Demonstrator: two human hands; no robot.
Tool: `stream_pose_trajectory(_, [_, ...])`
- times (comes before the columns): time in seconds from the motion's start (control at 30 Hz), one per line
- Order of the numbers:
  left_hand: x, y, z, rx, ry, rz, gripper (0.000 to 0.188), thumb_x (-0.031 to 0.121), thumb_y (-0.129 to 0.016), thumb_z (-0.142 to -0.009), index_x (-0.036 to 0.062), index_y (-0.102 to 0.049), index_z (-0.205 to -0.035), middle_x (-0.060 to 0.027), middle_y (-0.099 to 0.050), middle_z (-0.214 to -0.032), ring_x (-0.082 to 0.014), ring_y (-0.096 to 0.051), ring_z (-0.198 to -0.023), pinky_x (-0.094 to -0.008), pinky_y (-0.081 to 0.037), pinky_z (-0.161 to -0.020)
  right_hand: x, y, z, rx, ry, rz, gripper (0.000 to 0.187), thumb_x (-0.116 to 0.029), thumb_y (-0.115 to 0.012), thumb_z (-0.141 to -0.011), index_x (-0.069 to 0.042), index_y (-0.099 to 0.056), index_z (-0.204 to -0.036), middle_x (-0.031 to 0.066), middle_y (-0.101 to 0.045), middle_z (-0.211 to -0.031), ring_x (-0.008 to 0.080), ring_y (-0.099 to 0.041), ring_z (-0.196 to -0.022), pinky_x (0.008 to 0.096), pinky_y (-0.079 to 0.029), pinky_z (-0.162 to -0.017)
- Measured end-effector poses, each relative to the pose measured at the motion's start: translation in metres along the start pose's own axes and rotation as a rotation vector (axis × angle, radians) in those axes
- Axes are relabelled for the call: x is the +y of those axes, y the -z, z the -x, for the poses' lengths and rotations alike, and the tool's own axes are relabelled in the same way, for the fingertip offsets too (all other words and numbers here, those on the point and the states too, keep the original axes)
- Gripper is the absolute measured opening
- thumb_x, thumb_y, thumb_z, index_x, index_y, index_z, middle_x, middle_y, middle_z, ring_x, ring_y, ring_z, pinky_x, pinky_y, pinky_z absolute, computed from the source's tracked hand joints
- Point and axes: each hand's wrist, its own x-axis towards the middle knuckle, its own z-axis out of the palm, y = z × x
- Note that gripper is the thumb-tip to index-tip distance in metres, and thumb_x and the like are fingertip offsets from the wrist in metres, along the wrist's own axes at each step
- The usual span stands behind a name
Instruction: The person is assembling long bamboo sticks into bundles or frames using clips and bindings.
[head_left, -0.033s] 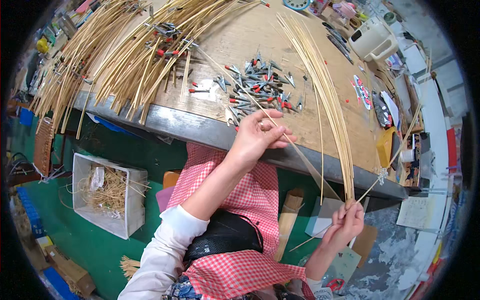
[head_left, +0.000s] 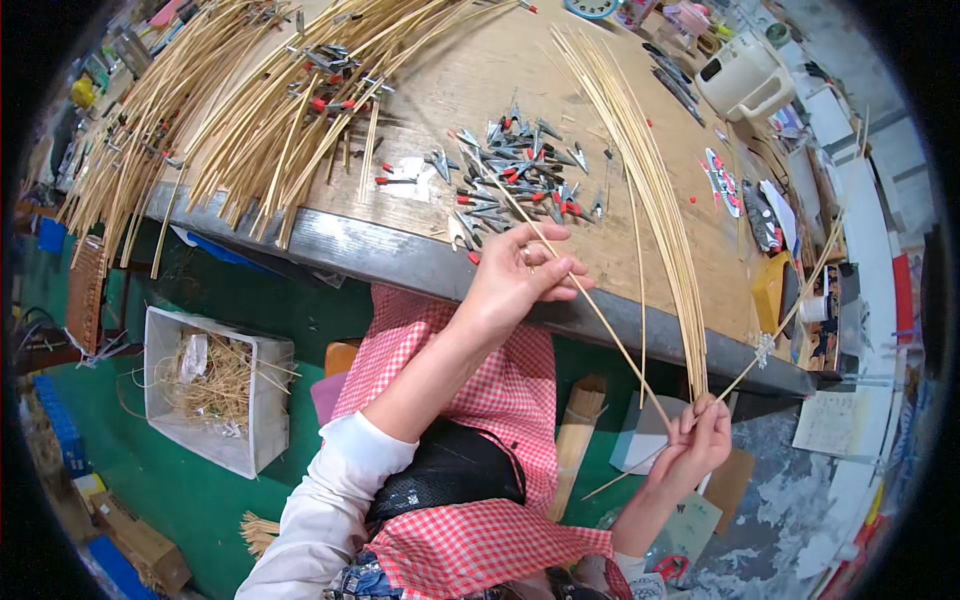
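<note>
My left hand (head_left: pixel 528 270) is over the front edge of the worktable, its thumb and fingers closed round a thin bamboo strip (head_left: pixel 612 332). The strip runs from above a heap of small metal spring clamps (head_left: pixel 520 165) through this hand and down to my right hand (head_left: pixel 698 440). At lower right, my right hand pinches the strip's near end. Another thin strip (head_left: pixel 742 376) passes through the right hand, pointing up to the right and down to the left. Just beyond that hand, a bundle of pale strips (head_left: pixel 655 175) lies on the table, its near ends overhanging the edge.
Clamped bundles of strips (head_left: pixel 260 130) cover the table's left side. A white plastic bin (head_left: pixel 262 400) of scraps stands on the green floor at left. A cream kettle (head_left: pixel 745 78) and a yellow box (head_left: pixel 770 293) are at the right. The table's metal edge (head_left: pixel 370 240) crosses ahead.
The strip between my hands was blurred by motion and now looks sharp and straight. Its far end has come nearer, back toward the clamp heap. Both hands have barely moved.
</note>
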Motion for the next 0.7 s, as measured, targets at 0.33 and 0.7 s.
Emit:
stream_pose_trajectory(0.33, [-0.035, -0.023, 0.033, -0.218, 0.214, -0.158, 0.013, 0.004, -0.055, -0.091, -0.0026, -0.056, -0.103, -0.0149, -0.067, -0.095, -0.0198, -0.067, -0.090, -0.0235, -0.054, -0.072, 0.001, -0.025, 0.008, -0.070, -0.045, 0.485, 0.004, -0.001, -0.057, -0.088, 0.000, -0.059, -0.086, 0.0047, -0.059, -0.080, 0.0048, -0.049, -0.060, 0.0179, -0.039, -0.051])
stream_pose_trajectory(0.7, [-0.035, -0.004, 0.056, -0.146, 0.203, -0.211, 0.016, 0.001, -0.058, -0.088, -0.0082, -0.062, -0.100, -0.0192, -0.067, -0.095, -0.0210, -0.067, -0.085, -0.0276, -0.057, -0.070, 0.035, -0.068, 0.049, -0.288, -0.117, 0.421, 0.001, 0.005, -0.056, -0.087, 0.005, -0.056, -0.087, 0.0070, -0.057, -0.084, 0.0077, -0.056, -0.062, 0.0192, -0.048, -0.053])
